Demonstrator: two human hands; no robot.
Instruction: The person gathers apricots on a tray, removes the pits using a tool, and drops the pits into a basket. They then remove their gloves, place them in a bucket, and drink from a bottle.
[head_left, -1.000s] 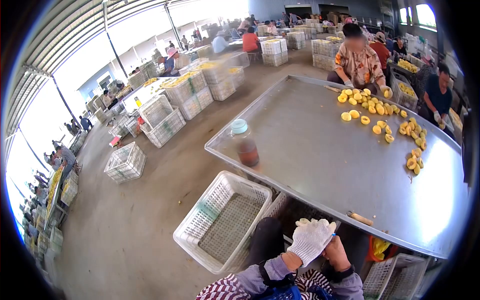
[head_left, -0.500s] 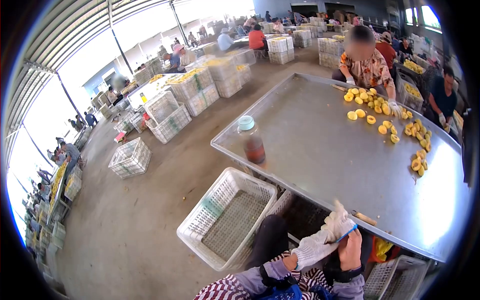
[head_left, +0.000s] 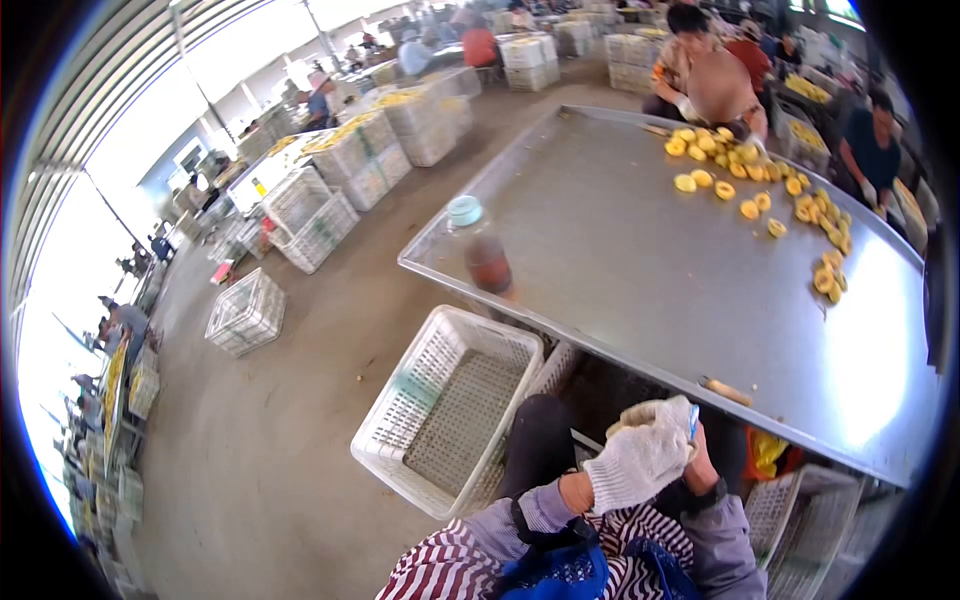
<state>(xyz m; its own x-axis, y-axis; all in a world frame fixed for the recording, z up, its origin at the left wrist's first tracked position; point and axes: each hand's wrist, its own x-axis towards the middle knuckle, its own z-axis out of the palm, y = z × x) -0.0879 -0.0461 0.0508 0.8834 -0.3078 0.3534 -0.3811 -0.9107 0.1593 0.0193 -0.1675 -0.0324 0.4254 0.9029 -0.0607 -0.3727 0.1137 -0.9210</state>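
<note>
My left hand (head_left: 640,455), in a white knit glove, is held over my lap just below the table edge, its fingers curled inward. My right hand (head_left: 703,465) is bare and pressed against it; the glove hides most of its fingers. A small blue and white thing (head_left: 694,421) shows between the two hands, too little of it visible to name. Just beyond them, a wooden-handled tool (head_left: 725,391) lies at the near edge of the metal table (head_left: 620,260). Halved yellow fruits (head_left: 750,172), like peaches or apricots, are spread along the table's far right side.
A lidded bottle of dark liquid (head_left: 482,248) stands at the table's left edge. A white plastic crate (head_left: 450,410) sits left of my knees, another crate (head_left: 800,520) at right. Across the table, a co-worker (head_left: 715,85) leans over the fruit. Stacked crates (head_left: 350,160) line the floor.
The view has shifted, so the table sits higher in it. My gloved hand has turned and now covers more of my bare hand and the blue thing. The co-worker opposite has shifted posture.
</note>
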